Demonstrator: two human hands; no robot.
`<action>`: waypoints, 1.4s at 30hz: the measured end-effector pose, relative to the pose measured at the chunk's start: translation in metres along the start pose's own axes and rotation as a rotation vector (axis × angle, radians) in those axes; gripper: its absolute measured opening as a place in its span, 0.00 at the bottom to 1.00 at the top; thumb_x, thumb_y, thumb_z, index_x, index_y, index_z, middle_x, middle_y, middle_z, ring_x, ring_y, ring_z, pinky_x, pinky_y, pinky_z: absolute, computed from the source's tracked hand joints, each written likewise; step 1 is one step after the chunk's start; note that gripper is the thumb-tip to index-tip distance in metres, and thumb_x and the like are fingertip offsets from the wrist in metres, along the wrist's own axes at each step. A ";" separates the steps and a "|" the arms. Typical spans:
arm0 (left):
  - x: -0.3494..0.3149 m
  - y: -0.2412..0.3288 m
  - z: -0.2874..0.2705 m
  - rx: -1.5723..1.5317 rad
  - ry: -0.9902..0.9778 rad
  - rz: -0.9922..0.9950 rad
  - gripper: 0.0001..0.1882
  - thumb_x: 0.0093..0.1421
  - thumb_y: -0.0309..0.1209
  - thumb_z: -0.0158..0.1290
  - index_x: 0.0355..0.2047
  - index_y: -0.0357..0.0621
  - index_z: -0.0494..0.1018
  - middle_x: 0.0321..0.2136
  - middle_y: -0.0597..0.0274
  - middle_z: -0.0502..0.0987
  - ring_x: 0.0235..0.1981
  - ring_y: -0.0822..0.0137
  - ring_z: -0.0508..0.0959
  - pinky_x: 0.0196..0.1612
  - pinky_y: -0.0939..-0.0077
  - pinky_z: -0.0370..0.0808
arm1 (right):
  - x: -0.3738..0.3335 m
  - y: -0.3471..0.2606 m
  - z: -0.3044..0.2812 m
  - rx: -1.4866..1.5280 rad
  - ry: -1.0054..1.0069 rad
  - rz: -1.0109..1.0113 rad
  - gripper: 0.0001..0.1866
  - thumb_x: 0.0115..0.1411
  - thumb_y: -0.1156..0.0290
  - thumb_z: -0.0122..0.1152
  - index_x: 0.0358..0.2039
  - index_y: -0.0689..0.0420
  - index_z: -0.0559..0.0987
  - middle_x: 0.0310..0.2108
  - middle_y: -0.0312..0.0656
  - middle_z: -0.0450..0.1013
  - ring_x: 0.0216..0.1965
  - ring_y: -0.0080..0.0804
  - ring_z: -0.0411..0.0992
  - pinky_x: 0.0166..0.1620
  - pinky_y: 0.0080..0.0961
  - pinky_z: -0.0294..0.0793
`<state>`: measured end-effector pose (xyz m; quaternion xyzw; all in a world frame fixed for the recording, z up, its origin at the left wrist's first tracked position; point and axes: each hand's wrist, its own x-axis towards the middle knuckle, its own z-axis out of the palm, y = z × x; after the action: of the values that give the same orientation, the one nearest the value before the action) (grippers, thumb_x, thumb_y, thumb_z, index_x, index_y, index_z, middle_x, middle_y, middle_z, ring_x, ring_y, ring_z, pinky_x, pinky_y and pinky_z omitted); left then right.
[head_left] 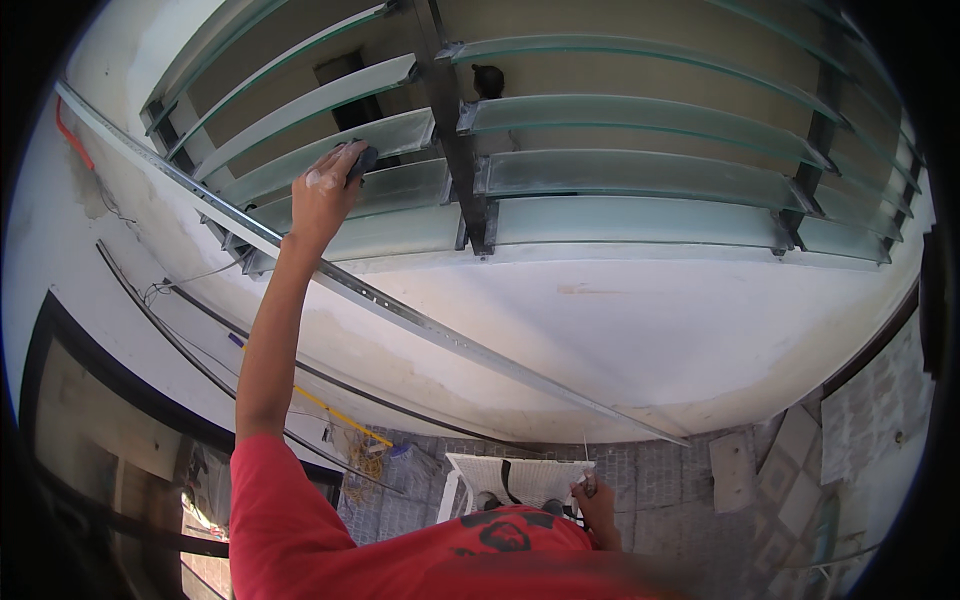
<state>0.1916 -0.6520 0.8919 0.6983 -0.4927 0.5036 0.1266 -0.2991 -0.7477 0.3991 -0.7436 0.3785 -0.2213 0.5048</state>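
Observation:
My left hand (328, 180), pale residue on its back, reaches up to the left bank of glass louvre slats (385, 135). Its fingers are closed round a dark cloth-like pad (362, 165) beside the end of one slat. Low down by my waist is my right hand (598, 508), with curled fingers. Something small and dark, with a thin upright line above it, shows there, but I cannot make out what it is. Beside that hand stands a white woven-looking seat or platform (530, 480), with my shoes partly visible on it.
A long metal channel (430, 325) slants across the white wall (620, 320) below the window. Dark pipes (170, 325) and loose wires run at the left. Tiles and boards (733, 470) lie on the paved ground at right. A person's head (488, 82) shows behind the louvres.

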 end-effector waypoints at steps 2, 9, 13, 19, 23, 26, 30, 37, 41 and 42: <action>-0.007 -0.002 -0.009 0.004 -0.046 -0.120 0.20 0.54 0.25 0.60 0.49 0.50 0.77 0.40 0.51 0.82 0.42 0.50 0.82 0.43 0.61 0.79 | 0.002 -0.004 -0.005 0.021 -0.004 0.030 0.13 0.57 0.66 0.69 0.33 0.64 0.78 0.21 0.42 0.77 0.23 0.27 0.75 0.31 0.29 0.73; 0.037 0.008 -0.093 -0.168 -0.174 -0.306 0.16 0.57 0.29 0.59 0.47 0.47 0.80 0.31 0.47 0.82 0.32 0.49 0.81 0.39 0.63 0.77 | -0.006 0.002 -0.015 0.008 -0.034 0.052 0.13 0.56 0.68 0.68 0.33 0.64 0.77 0.21 0.43 0.77 0.24 0.28 0.76 0.30 0.30 0.74; 0.064 -0.014 -0.108 -0.213 0.207 -0.353 0.16 0.60 0.32 0.57 0.48 0.45 0.79 0.30 0.51 0.82 0.32 0.52 0.82 0.40 0.64 0.76 | -0.005 0.009 -0.006 0.114 -0.010 0.032 0.13 0.54 0.65 0.69 0.30 0.62 0.78 0.21 0.43 0.75 0.21 0.32 0.72 0.29 0.33 0.71; 0.078 -0.068 -0.048 -0.178 -0.111 -0.453 0.27 0.66 0.47 0.50 0.61 0.48 0.69 0.49 0.39 0.76 0.52 0.47 0.77 0.54 0.61 0.71 | 0.003 -0.018 0.001 0.060 -0.048 0.005 0.15 0.56 0.60 0.68 0.34 0.60 0.79 0.22 0.44 0.76 0.24 0.37 0.76 0.31 0.35 0.73; 0.104 -0.024 -0.015 -0.417 -0.244 -0.403 0.36 0.68 0.58 0.41 0.68 0.49 0.61 0.62 0.38 0.66 0.66 0.43 0.63 0.67 0.60 0.57 | 0.006 -0.019 0.009 0.026 -0.039 0.017 0.17 0.57 0.58 0.68 0.35 0.60 0.79 0.22 0.46 0.76 0.25 0.43 0.76 0.31 0.37 0.73; 0.128 -0.026 0.000 -0.543 -0.336 -0.272 0.34 0.69 0.55 0.42 0.67 0.47 0.63 0.62 0.41 0.68 0.65 0.49 0.66 0.67 0.65 0.58 | 0.003 -0.034 0.015 -0.022 -0.062 0.037 0.18 0.57 0.56 0.68 0.34 0.60 0.78 0.22 0.49 0.75 0.25 0.49 0.76 0.31 0.39 0.72; 0.155 -0.044 0.021 -0.429 -0.425 -0.291 0.35 0.69 0.54 0.43 0.65 0.41 0.64 0.61 0.42 0.69 0.64 0.52 0.66 0.67 0.66 0.58 | -0.006 -0.053 0.020 -0.069 -0.051 0.017 0.20 0.57 0.54 0.67 0.32 0.61 0.77 0.22 0.53 0.74 0.27 0.54 0.75 0.31 0.43 0.71; 0.161 -0.054 0.049 -0.510 -0.443 -0.230 0.32 0.68 0.51 0.46 0.63 0.40 0.67 0.60 0.45 0.70 0.64 0.54 0.67 0.67 0.66 0.58 | -0.038 -0.035 0.020 -0.109 0.014 0.183 0.27 0.56 0.50 0.67 0.41 0.64 0.78 0.24 0.54 0.75 0.27 0.48 0.75 0.33 0.41 0.72; 0.161 -0.093 0.080 -0.380 -0.320 -0.147 0.29 0.69 0.49 0.47 0.62 0.40 0.69 0.57 0.46 0.73 0.60 0.56 0.71 0.64 0.67 0.62 | -0.035 -0.039 0.015 -0.103 -0.041 0.185 0.27 0.58 0.48 0.64 0.41 0.63 0.78 0.27 0.56 0.75 0.31 0.52 0.76 0.37 0.44 0.73; 0.160 -0.089 0.091 -0.378 -0.278 -0.106 0.29 0.69 0.48 0.47 0.61 0.39 0.69 0.56 0.46 0.73 0.59 0.56 0.72 0.63 0.67 0.63 | -0.036 -0.041 0.010 -0.100 -0.051 0.205 0.26 0.58 0.48 0.63 0.40 0.62 0.78 0.28 0.57 0.76 0.33 0.54 0.76 0.38 0.46 0.73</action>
<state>0.3181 -0.7598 1.0110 0.7497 -0.5536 0.2940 0.2122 -0.2997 -0.7051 0.4350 -0.7307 0.4501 -0.1307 0.4964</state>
